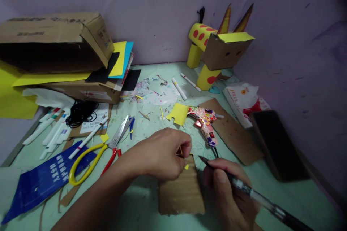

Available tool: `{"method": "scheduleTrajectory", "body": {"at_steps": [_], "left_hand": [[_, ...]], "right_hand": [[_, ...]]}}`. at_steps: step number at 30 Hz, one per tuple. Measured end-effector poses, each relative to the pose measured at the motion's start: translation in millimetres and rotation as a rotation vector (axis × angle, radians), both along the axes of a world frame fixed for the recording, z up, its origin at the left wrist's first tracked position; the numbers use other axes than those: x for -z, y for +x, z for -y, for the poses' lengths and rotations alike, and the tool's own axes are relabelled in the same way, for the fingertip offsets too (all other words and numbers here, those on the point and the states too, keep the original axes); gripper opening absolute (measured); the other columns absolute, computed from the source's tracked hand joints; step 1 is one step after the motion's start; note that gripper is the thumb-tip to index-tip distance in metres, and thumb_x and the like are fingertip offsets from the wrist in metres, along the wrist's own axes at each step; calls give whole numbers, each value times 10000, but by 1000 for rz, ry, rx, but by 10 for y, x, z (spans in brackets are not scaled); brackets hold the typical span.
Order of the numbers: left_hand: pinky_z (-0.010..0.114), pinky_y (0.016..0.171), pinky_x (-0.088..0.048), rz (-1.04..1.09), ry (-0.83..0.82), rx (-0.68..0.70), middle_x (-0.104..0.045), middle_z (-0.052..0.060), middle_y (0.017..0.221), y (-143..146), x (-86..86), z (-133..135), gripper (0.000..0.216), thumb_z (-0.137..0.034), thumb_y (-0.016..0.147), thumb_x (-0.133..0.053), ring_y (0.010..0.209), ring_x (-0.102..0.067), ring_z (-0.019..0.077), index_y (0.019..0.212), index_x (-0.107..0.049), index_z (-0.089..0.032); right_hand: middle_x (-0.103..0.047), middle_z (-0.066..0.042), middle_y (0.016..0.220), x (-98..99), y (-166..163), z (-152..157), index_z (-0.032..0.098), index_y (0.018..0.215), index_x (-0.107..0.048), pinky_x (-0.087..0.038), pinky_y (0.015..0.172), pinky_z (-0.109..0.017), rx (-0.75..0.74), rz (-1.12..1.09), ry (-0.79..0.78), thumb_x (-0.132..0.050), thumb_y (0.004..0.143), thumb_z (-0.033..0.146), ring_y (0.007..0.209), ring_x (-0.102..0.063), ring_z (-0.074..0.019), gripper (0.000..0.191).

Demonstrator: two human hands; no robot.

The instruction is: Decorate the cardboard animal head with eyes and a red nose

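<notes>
My left hand is curled with its fingers pinched together, above the far end of a small corrugated cardboard piece. A bit of yellow shows by the fingertips, but what they grip is mostly hidden. A tiny yellow paper scrap lies on the cardboard beside the hand. Between the thumb and fingers of my right hand is a black pen, its tip pointing left toward the cardboard and apart from it. Just beyond the hands lie a flower-patterned glue gun and a cut yellow paper piece.
Yellow-handled scissors lie open at left, near white markers, black cord and a blue packet. Cardboard boxes stand behind. At right are a phone, flat cardboard, a tissue pack and a spotted cardboard animal.
</notes>
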State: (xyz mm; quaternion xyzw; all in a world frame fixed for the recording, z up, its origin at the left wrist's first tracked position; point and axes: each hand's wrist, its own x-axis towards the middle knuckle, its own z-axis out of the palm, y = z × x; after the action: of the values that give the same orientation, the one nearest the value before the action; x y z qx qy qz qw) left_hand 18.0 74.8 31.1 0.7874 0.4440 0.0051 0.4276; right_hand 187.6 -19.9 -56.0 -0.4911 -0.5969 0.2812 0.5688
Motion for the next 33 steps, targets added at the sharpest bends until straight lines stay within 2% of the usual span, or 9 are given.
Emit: {"method": "scheduleTrajectory", "body": {"at_steps": [7,10,13,16,18,21,23,28,33], "left_hand": [[284,768,-445,108,66,-131,-615,-65,900,-231,-66,185,239,-69,717,-535,841,-576,145,826,-587,-275],[295,818,-445,193,247,-191,-632,-45,865,-261,-26,376,213,-72,798,-488,905,-589,152,771,-599,-251],[286,730,-453,250,524,-270,-623,-25,811,-243,89,596,213,-85,854,-439,789,-589,139,800,-582,-233],[315,741,-441,231,744,-298,-614,-17,863,-217,233,797,196,-76,823,-481,799,-568,153,905,-545,-242],[344,827,-442,215,822,-273,-597,22,994,-205,318,894,219,-92,804,-516,919,-566,183,973,-521,-232],[437,975,-387,178,782,-282,-474,110,1277,-203,417,962,387,-257,807,-557,1178,-472,283,1181,-461,-231],[478,1011,-360,168,683,-295,-420,123,1355,-213,478,969,569,-410,786,-589,1240,-430,320,1296,-379,-268],[519,1008,-382,140,621,-271,-474,127,1361,-276,660,958,829,-584,684,-685,1233,-482,361,1377,-310,-325],[513,973,-451,219,633,-261,-511,127,1364,-329,768,953,883,-592,651,-733,1207,-528,356,1388,-329,-321]], "right_hand": [[-645,35,687,9,18,-4,259,1023,-659,-518,535,-149,30,50,-11,-529,939,210,566,-612,-102,163],[-691,29,754,0,36,-20,277,994,-675,-530,573,-169,40,96,10,-546,935,239,609,-633,-114,147],[-706,34,755,-29,50,-36,285,986,-672,-529,601,-190,-9,125,79,-534,940,224,644,-650,-123,158],[-723,24,773,-36,36,-28,281,1017,-673,-539,606,-213,-24,133,96,-545,926,206,673,-673,-141,174],[-741,14,808,-21,2,-23,275,1058,-671,-558,626,-229,48,130,61,-569,902,184,686,-693,-151,207],[-750,17,812,1,-72,-48,272,1044,-676,-569,621,-233,108,130,97,-591,859,124,681,-712,-154,252],[-746,14,813,-2,-110,-81,267,1001,-656,-573,624,-246,73,103,150,-595,823,80,725,-722,-169,265],[-768,1,886,-48,-83,-121,282,925,-580,-554,866,-428,-90,185,127,-647,744,18,870,-719,-231,327],[-731,67,747,-107,-2,-105,301,836,-552,-409,1032,-549,-193,261,132,-665,720,33,740,-692,-198,313]]}}
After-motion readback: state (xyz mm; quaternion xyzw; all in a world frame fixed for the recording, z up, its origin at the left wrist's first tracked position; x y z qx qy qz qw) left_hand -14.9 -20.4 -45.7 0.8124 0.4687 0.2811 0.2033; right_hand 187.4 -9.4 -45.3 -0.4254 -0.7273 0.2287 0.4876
